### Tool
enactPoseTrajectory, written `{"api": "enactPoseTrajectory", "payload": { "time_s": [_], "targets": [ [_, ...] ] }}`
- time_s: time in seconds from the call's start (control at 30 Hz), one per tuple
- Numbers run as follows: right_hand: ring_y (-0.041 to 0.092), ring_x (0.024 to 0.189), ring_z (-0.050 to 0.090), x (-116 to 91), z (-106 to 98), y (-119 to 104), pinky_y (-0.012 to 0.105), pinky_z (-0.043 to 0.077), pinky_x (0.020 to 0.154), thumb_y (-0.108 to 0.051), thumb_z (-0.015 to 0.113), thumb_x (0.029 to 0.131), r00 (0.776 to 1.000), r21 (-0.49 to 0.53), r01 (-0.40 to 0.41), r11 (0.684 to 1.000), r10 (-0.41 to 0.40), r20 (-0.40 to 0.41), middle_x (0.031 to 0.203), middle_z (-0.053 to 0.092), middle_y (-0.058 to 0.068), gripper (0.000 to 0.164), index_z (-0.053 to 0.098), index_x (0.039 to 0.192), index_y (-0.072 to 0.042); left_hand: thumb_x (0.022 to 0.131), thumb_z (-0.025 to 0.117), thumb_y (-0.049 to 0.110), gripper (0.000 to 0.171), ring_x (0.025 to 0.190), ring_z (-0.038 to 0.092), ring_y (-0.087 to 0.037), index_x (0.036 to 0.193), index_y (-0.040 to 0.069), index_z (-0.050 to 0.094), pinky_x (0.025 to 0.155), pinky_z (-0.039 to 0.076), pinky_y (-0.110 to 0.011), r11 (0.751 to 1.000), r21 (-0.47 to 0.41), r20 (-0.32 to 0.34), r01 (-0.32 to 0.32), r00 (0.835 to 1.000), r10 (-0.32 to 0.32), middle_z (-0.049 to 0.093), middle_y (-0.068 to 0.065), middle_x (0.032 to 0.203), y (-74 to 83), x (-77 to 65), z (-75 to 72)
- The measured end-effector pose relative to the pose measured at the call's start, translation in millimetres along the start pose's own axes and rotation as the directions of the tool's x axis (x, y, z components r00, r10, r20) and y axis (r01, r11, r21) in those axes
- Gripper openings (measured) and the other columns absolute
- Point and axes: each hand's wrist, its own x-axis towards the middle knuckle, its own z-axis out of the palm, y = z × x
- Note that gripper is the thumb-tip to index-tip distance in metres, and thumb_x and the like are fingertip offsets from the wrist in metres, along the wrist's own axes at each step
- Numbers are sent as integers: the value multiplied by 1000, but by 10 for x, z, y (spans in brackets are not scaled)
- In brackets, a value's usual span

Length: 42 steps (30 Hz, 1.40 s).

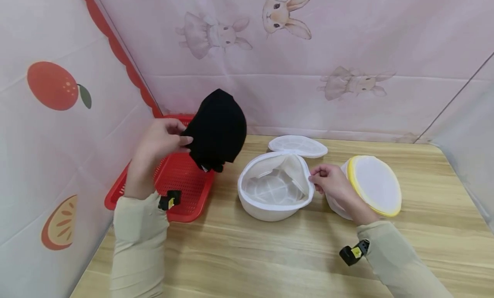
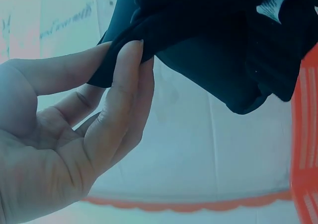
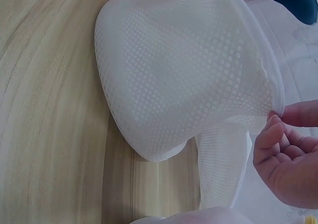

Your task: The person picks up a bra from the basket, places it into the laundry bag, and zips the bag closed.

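Note:
Pinched between the thumb and fingers of my left hand (image 1: 160, 139) is a folded black bra (image 1: 220, 126), raised above the red basket's right side. In the left wrist view, the bra (image 2: 198, 45) hangs from the fingertips, and a small white label shows on it. My right hand (image 1: 332, 180) pinches the rim of a white mesh laundry bag (image 1: 266, 210) at its right side. The bag stands on the table with its round lid (image 1: 299, 145) folded back behind it. In the right wrist view, thumb and finger grip the zipper edge of the mesh bag (image 3: 174, 70).
A red perforated plastic basket (image 1: 185, 182) lies at the left under the raised left hand. Right of the open bag stands another white mesh bag with yellow trim (image 1: 376, 184), its top closed. Printed cloth walls (image 1: 270, 100) border the wooden table (image 1: 239, 259).

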Motion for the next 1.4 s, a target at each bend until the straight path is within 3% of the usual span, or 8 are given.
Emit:
{"api": "enactPoseTrajectory", "payload": {
  "time_s": [0.47, 0.67, 0.93, 1.13, 1.4],
  "targets": [
    [12, 54, 48, 0, 12, -32, 23, 41, 47, 4, 55, 84, 1000, -2, -13, 1000, 13, 5, 65, 50, 7, 9, 53, 90, 10, 83, 62, -1, 8, 70, 64, -21, 89, -4, 57, 64, 53, -29, 986, -119, 66, -119, 990, 127, 56, -16, 91, 414, 25, 516],
    [12, 54, 48, 14, 9, -13, 23, 41, 47, 5, 55, 84, 1000, -6, -2, 1000, 2, 3, 64, 50, 6, 10, 53, 91, 12, 80, 63, -5, 7, 67, 64, -22, 83, -3, 57, 60, 53, -29, 977, -157, 114, -143, 980, 162, 55, -15, 84, 492, 68, 796],
    [11, 51, 47, 21, 26, 27, 23, 42, 47, 7, 53, 83, 1000, 24, 17, 1000, -17, -11, 61, 49, 5, 6, 51, 87, 11, 79, 65, -5, 10, 60, 64, -20, 77, 0, 57, 55, 53, -26, 980, -134, 159, -148, 973, 169, 55, -12, 75, 330, 141, 1216],
    [11, 50, 46, 4, 20, 8, 22, 41, 46, 11, 46, 83, 1000, 67, 20, 998, -19, -19, 62, 48, 5, 4, 49, 85, 12, 76, 67, -4, 10, 55, 62, -16, 76, 2, 59, 53, 51, -24, 982, 3, 169, -190, 968, 187, 56, -7, 67, 139, 160, 1434],
    [11, 52, 48, 3, -24, 4, 22, 44, 48, 9, 44, 84, 999, 17, 19, 1000, -18, -41, 65, 51, 7, 10, 52, 91, 13, 72, 69, -2, 11, 58, 57, -13, 71, 7, 62, 62, 44, -27, 936, 182, 139, -300, 951, 278, 57, 0, 62, -26, 149, 1544]
  ]
}}
